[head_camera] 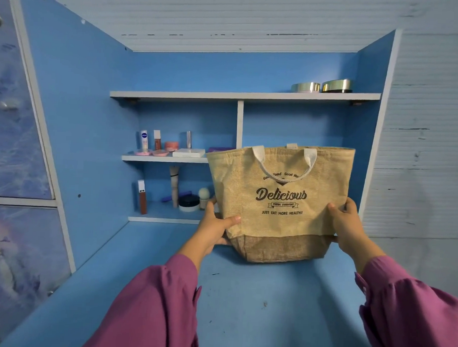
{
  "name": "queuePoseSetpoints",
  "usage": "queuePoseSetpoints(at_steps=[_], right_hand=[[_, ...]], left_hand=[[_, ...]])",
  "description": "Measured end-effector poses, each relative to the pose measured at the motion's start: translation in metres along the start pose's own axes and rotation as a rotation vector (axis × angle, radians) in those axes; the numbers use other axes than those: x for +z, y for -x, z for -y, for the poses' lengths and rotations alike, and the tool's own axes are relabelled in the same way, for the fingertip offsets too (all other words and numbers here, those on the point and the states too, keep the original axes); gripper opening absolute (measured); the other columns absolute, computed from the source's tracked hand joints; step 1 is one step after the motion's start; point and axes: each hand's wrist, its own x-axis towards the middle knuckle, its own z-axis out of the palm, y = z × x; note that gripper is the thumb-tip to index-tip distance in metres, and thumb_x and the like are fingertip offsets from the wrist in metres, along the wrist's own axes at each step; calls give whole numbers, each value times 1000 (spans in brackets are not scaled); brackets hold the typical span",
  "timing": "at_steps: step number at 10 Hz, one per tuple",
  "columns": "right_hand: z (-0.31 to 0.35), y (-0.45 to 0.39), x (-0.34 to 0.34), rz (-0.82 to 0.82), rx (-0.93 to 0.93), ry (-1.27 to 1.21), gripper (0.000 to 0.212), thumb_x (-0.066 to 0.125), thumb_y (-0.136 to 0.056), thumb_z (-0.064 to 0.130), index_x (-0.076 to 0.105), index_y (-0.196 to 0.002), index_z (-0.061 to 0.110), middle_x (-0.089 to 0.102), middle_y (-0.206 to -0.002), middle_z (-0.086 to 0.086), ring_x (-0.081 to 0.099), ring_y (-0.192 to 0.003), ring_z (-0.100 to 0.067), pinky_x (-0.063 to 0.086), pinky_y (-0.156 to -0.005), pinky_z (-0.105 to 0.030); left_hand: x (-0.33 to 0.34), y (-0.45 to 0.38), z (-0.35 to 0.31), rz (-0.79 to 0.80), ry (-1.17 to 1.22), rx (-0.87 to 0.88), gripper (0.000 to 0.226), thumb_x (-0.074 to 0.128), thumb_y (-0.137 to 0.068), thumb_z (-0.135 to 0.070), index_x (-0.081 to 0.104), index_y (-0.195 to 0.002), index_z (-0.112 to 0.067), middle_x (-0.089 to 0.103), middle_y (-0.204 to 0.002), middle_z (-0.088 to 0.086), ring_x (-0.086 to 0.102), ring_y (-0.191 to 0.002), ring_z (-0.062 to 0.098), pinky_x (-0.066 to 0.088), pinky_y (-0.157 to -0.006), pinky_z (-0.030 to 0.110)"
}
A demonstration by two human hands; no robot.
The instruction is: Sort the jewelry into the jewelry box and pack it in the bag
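A tan jute bag (279, 201) printed "Delicious", with white handles and a darker base, stands upright on the blue desk (243, 292). My left hand (215, 225) grips its lower left side, thumb across the front. My right hand (347, 223) grips its right side, fingers curled over the edge. The bag's inside is hidden. No jewelry or jewelry box shows.
Behind the bag, blue shelves (168, 159) carry cosmetics: tubes, small jars, a white flat box (188, 152). A lower shelf holds a brush, a sponge and a dark-lidded jar (188, 203). Two shiny round tins (322, 85) sit on the top shelf. A patterned cabinet door (17, 138) stands left.
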Motion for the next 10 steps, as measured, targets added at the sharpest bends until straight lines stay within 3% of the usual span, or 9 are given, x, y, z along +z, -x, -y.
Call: queuePoseSetpoints(at_steps=[2,4,6,8,9,10], right_hand=[[-2,-16,-26,-78,-15,9,41,45,-99,23,34,-139,24,45,-122,0,46,-116,-27,41,-99,-59],[-16,-19,-35,-84,30,-1,43,43,-99,23,31,-141,24,42,-138,-5,44,-123,-31,40,-101,-58],[-29,-20,-36,-86,10,33,45,45,-98,24,31,-141,24,46,-136,-5,46,-122,-30,39,-102,-57],[-35,-19,-29,-280,-13,78,54,56,-91,24,35,-141,18,51,-134,-10,51,-118,-31,42,-101,-48],[-29,-13,-25,-493,-72,256,48,57,-88,21,43,-134,14,51,-133,-15,48,-121,-35,41,-100,-51],[-19,2,-13,-526,-242,298,38,53,-89,16,49,-126,9,52,-128,-15,47,-120,-32,40,-101,-49]], left_hand=[[35,-8,1,39,2,7,80,71,-82,-7,24,-141,-34,50,-133,8,61,-107,29,58,-68,53],[43,-10,9,57,-28,-17,83,72,-82,-8,21,-144,-32,50,-134,6,62,-104,27,58,-69,51],[35,-6,17,86,-28,-58,89,75,-80,-9,20,-144,-39,49,-137,6,60,-111,28,54,-80,57],[32,-7,18,91,-37,-57,95,75,-79,-10,16,-147,-41,49,-138,6,60,-111,29,55,-81,54],[27,-6,17,86,-93,-47,98,76,-79,-15,10,-148,-41,40,-147,7,56,-117,31,53,-87,52],[21,-2,13,45,-119,-36,99,75,-80,-17,8,-149,-40,27,-154,9,51,-122,33,53,-88,48]])
